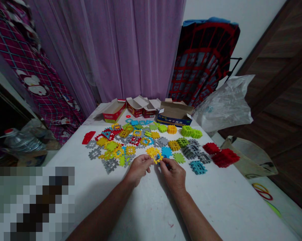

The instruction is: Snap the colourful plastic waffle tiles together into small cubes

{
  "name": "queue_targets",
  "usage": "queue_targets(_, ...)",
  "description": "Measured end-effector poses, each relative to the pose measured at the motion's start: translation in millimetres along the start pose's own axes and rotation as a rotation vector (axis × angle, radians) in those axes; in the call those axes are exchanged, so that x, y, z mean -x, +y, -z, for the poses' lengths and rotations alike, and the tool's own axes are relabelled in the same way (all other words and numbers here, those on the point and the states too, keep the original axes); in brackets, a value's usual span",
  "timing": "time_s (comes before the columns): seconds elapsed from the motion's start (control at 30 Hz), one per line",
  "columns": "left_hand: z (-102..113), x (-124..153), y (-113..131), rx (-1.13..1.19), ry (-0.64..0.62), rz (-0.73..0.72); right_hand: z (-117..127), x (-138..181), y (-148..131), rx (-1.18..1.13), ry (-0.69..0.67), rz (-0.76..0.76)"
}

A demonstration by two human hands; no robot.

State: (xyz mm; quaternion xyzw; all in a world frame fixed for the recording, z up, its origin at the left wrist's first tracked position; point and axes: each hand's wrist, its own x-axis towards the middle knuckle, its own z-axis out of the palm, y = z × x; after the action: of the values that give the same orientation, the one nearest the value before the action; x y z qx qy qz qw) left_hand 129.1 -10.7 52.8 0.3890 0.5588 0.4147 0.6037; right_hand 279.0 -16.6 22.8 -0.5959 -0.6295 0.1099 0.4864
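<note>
My left hand (138, 168) and my right hand (173, 173) meet over the white table (145, 207), fingers pinched. Between them sits a yellow plastic interlocking tile (156, 156), gripped by both hands; a bit of blue shows under my right fingers. Just beyond lie several loose tiles (130, 140) in yellow, grey, green, blue and red. Sorted stacks stand to the right: grey (191, 150), blue (198, 166), green (191, 132), red (225, 156).
Open red cardboard boxes (130, 108) and a blue box (174, 113) line the table's far edge. A plastic bag (223, 103) lies at the right. Purple curtains hang behind. A water bottle (20, 140) lies on the left.
</note>
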Motion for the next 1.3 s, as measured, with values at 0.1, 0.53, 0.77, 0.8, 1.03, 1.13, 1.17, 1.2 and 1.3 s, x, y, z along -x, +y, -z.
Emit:
queue_targets(0.1, 2, 0, 2, -0.016, -0.04, -0.002, 0, -2, 0, 0.021, 0.03, 0.001)
queue_targets(0.53, 25, -18, -26, -0.311, 0.215, -0.396, 12, -113, 4, 0.52, -0.107, -0.296)
queue_targets(0.77, 28, -27, -42, -0.387, 0.2, -0.43, -5, -165, 21, 0.67, -0.144, -0.402)
queue_targets(0.8, 28, -29, -43, -0.395, 0.198, -0.431, -6, -169, 24, 0.676, -0.143, -0.414)
queue_targets(1.03, 27, -30, -45, -0.43, 0.192, -0.415, -14, -189, 41, 0.711, -0.154, -0.471)
queue_targets(1.13, 27, -29, -45, -0.428, 0.194, -0.419, -18, -192, 43, 0.721, -0.17, -0.473)
queue_targets(1.17, 27, -29, -45, -0.427, 0.193, -0.423, -20, -193, 44, 0.724, -0.176, -0.472)
queue_targets(1.2, 27, -29, -45, -0.426, 0.192, -0.426, -21, -194, 44, 0.727, -0.182, -0.472)
queue_targets(1.3, 26, -29, -46, -0.43, 0.188, -0.425, -22, -195, 43, 0.736, -0.196, -0.471)
